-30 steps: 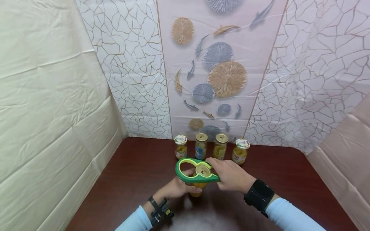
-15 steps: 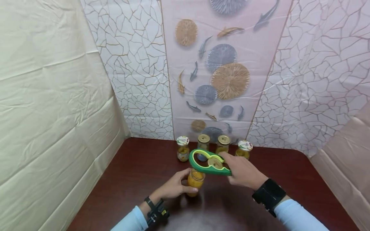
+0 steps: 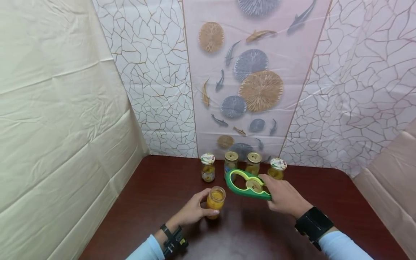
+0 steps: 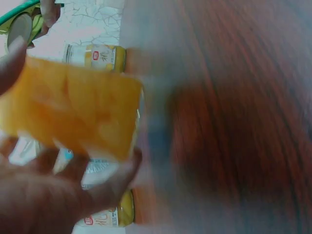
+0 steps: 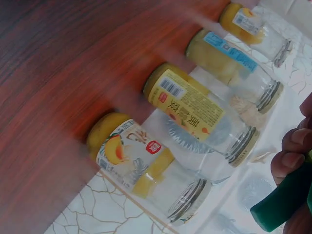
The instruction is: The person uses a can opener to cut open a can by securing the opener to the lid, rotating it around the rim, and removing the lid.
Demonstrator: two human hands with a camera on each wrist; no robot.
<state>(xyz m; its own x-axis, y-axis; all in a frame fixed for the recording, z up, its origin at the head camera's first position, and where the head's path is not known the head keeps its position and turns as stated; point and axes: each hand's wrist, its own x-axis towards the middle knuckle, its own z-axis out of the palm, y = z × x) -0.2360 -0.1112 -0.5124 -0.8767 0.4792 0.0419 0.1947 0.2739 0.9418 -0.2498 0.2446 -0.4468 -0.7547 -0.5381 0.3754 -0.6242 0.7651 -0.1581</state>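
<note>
My left hand [image 3: 192, 211] holds a lidless glass jar [image 3: 216, 198] of orange fruit, its mouth facing up. Close up in the left wrist view, thumb and fingers curl round the same jar [image 4: 80, 105]. To the right, my right hand [image 3: 286, 194] grips a green jar opener [image 3: 248, 194] by its handle end, above the table and apart from the jar. A gold lid [image 3: 254, 186] sits within the opener's smaller ring. The right wrist view catches only some fingers and the green handle [image 5: 280, 202].
Several closed jars of fruit stand in a row at the back of the dark red table [image 3: 156, 187]: a white-lidded jar [image 3: 208, 169] at the left, gold-lidded jars [image 3: 231, 157] between, another white-lidded jar [image 3: 277, 165] at the right. A patterned cloth [image 3: 162, 90] hangs behind them.
The opener has moved off the left-hand jar to the right, carrying the gold lid and baring the jar's mouth. The left hand keeps its hold on the jar and shifts slightly left.
</note>
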